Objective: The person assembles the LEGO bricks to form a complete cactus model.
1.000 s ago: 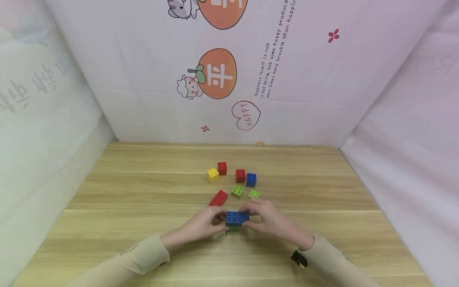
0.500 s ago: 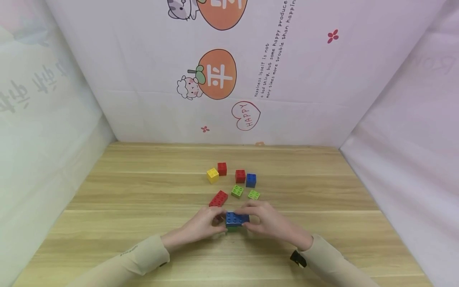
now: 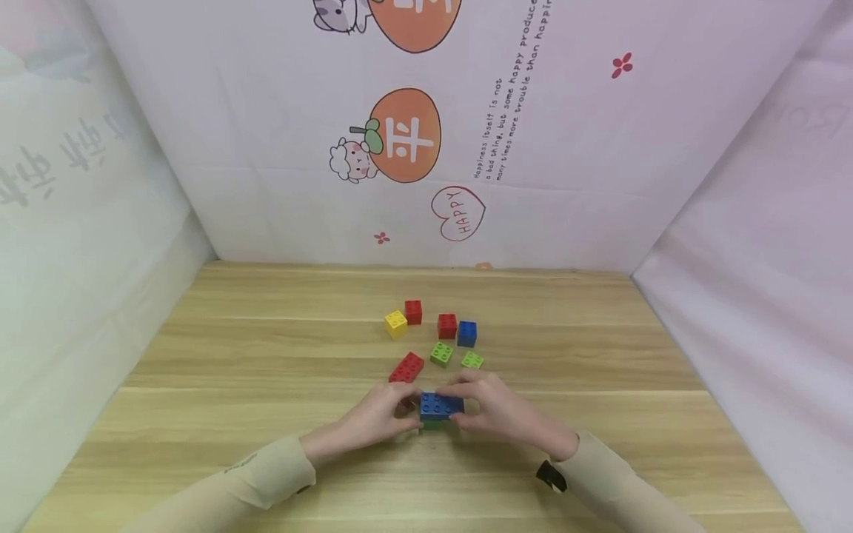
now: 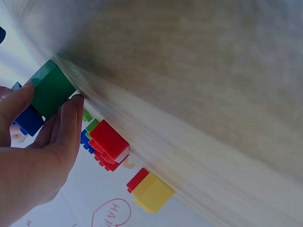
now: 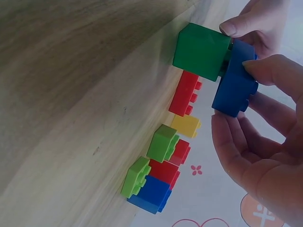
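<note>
A long blue brick (image 3: 436, 406) sits on top of a green brick (image 3: 431, 425), close in front of me. Its right end juts out past the green one. The right wrist view shows green studs in a narrow gap between the two. With thumb and fingers my left hand (image 3: 376, 416) grips the green brick (image 4: 53, 89) from the left. My right hand (image 3: 496, 406) pinches the blue brick (image 5: 235, 78) at its overhanging end, thumb on the near side and fingers behind. Just beyond the left fingers lies a long red brick (image 3: 406, 367).
Farther back on the wooden table (image 3: 280, 348) stand a yellow brick (image 3: 396, 323), two red bricks (image 3: 413, 312) and a small blue brick (image 3: 467, 333). Two light green bricks (image 3: 441, 354) lie nearer the hands. White printed cloth (image 3: 553, 222) walls the table at the back and sides.
The right fingers have moved slightly left along the back of the blue brick. Both hands keep their hold, and the loose bricks stay where they were.
</note>
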### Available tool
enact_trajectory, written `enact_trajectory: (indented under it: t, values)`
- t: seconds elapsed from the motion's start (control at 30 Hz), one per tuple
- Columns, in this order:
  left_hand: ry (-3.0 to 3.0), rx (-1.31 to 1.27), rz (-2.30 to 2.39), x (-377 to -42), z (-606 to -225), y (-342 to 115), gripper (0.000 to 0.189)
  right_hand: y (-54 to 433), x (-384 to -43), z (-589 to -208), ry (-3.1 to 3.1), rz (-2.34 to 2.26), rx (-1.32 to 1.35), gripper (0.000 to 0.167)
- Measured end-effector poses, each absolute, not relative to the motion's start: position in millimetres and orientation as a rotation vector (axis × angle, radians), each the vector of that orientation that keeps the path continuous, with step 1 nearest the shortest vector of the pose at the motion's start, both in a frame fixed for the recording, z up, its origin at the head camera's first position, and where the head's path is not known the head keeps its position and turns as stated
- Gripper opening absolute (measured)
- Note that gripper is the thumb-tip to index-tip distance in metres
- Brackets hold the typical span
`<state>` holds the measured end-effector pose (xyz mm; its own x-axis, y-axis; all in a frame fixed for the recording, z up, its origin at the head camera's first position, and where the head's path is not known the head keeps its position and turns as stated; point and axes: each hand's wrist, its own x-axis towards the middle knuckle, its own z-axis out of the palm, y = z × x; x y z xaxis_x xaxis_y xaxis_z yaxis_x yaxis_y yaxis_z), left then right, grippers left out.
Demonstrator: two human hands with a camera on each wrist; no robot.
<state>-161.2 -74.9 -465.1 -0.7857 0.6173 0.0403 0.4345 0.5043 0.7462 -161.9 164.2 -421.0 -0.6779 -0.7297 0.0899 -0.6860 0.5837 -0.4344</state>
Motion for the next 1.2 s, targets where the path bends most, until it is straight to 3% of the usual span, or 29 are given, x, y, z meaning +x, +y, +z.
enact_trajectory:
  t: [1.2]
  values:
    - [2.524, 0.867, 1.161, -161.7, -463.7, -74.1, 0.028, 155.3, -165.0, -407.3, 2.696, -0.462, -1.174, 0.040]
